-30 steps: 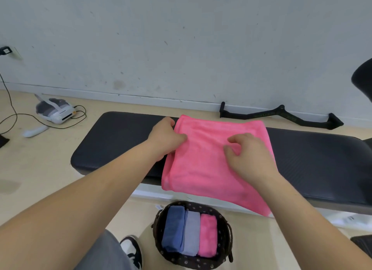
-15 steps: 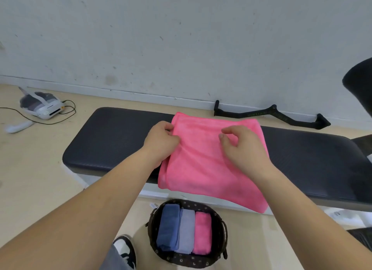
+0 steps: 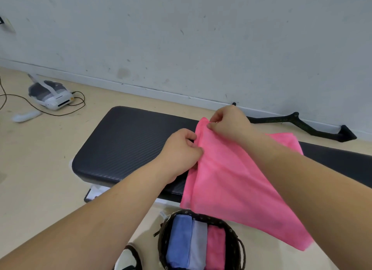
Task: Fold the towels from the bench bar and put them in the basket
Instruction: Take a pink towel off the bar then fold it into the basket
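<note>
A pink towel (image 3: 227, 181) lies folded across the black padded bench (image 3: 128, 145), its near part hanging over the front edge. My left hand (image 3: 181, 149) pinches the towel's left edge. My right hand (image 3: 229, 122) pinches the far left corner, lifted a little off the bench. Below the bench on the floor stands a dark woven basket (image 3: 235, 241). It holds a folded blue towel (image 3: 179, 241), a grey towel (image 3: 198, 245) and a pink folded towel (image 3: 215, 247) side by side.
A black cable-machine handle (image 3: 302, 124) lies on the floor by the wall behind the bench. A white headset (image 3: 50, 94) with a cable and a white controller (image 3: 26, 116) lie on the floor at left. My shoe (image 3: 128, 259) is beside the basket.
My right hand has moved from the middle of the towel to its far left corner and taken hold there. My left hand stays at the left edge. The camera view has shifted.
</note>
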Action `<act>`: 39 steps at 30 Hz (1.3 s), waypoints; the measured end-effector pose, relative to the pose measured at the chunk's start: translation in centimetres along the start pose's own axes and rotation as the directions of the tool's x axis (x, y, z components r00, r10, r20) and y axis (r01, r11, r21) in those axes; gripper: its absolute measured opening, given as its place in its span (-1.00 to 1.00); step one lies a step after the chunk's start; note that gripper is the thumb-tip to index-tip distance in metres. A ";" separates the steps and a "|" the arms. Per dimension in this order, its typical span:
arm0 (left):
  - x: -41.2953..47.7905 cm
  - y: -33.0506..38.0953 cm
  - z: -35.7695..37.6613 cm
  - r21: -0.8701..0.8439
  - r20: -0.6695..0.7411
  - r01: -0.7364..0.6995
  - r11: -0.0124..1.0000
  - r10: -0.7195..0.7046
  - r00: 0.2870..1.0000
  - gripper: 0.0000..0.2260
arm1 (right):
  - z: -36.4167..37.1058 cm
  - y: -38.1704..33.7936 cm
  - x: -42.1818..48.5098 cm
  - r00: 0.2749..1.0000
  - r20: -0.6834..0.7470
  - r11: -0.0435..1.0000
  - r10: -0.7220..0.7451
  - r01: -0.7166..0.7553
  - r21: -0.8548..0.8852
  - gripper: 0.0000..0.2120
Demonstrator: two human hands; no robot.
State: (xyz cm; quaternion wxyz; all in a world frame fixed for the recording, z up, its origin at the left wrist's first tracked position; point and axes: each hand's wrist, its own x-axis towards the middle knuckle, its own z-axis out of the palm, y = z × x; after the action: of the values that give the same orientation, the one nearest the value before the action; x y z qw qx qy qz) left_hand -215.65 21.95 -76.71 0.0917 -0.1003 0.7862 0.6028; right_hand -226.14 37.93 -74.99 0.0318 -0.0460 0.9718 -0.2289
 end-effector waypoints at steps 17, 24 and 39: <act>-0.5 0.1 -0.3 0.094 0.001 -0.048 0.994 0.048 0.999 -0.74 | 2.5 0.0 0.8 0.996 -0.092 0.995 0.015 -0.006 0.098 -0.90; -2.9 0.9 -0.7 0.075 0.055 0.060 0.995 -0.064 0.996 -0.67 | 3.3 -0.4 0.7 0.998 -0.042 0.998 0.050 -0.051 -0.022 -0.75; -7.0 -0.2 0.6 0.676 0.134 -0.169 0.718 0.106 0.985 -0.71 | -1.1 -1.1 -4.8 0.952 -0.303 0.959 -0.050 0.130 0.251 -0.96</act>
State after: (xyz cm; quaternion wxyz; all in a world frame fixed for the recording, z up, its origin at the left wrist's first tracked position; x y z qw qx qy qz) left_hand -208.80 22.82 -75.24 0.1109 0.0251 0.9534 0.2796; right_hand -221.41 37.96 -73.34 -0.1174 -0.0516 0.9227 -0.3636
